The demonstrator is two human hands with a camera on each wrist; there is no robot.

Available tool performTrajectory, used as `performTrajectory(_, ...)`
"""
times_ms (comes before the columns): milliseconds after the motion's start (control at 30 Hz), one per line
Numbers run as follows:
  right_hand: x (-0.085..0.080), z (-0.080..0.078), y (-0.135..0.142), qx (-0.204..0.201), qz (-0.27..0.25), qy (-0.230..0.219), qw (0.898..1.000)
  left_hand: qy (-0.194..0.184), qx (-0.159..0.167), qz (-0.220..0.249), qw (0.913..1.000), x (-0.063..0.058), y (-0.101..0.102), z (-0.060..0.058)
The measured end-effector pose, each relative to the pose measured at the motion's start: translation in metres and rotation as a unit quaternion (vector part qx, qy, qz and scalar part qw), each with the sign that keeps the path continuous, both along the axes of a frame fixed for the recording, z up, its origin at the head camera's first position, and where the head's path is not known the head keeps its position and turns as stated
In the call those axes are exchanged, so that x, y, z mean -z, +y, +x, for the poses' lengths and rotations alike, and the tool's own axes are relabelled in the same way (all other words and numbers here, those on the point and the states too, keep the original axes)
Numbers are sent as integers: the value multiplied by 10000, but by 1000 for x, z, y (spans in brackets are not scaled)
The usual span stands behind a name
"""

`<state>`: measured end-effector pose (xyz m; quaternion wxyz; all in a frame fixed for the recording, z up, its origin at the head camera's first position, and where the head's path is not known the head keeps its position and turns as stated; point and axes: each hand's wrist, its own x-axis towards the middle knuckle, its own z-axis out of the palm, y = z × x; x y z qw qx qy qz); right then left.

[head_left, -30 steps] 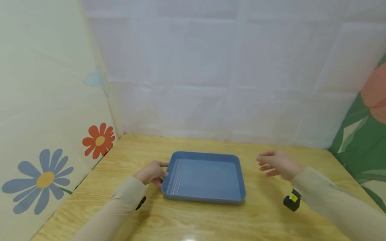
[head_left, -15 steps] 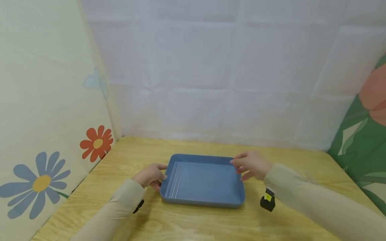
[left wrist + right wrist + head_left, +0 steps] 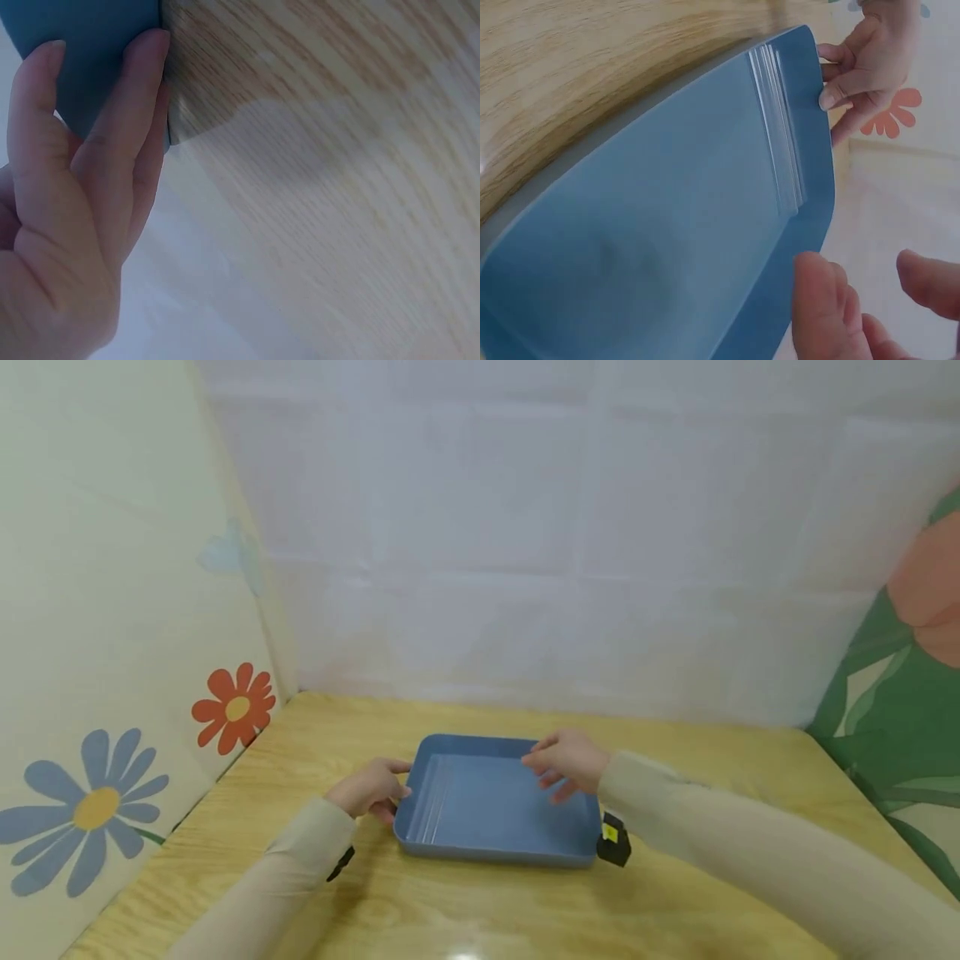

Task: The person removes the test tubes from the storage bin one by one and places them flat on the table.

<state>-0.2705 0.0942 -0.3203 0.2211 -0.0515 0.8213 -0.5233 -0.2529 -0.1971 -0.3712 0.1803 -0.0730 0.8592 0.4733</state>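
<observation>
Head: tray on wood-grain table, creased backdrop.

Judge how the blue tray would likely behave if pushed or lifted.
The blue tray would probably slide rather than tip, lying low and broad on the wooden table. Its raised walls look straight, suggesting stiffness, and thin, hinting it may be light.

Dim, soft light leaves glare and faint shadows on the wooden table.
</observation>
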Motion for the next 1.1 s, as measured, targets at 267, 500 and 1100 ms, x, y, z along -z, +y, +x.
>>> performTrajectory(267, 11, -6, -29, -171, 104, -94, 9998, -52, -24, 37, 10000, -2, -1, 2)
performTrajectory(500, 13, -7, -52, -241, 258, -203, 9992, -19, 28, 56, 10000, -4, -3, 2)
performTrajectory(1100, 32, -16, -103, -316, 719, -137, 9968, -64, -27, 56, 10000, 2, -7, -4)
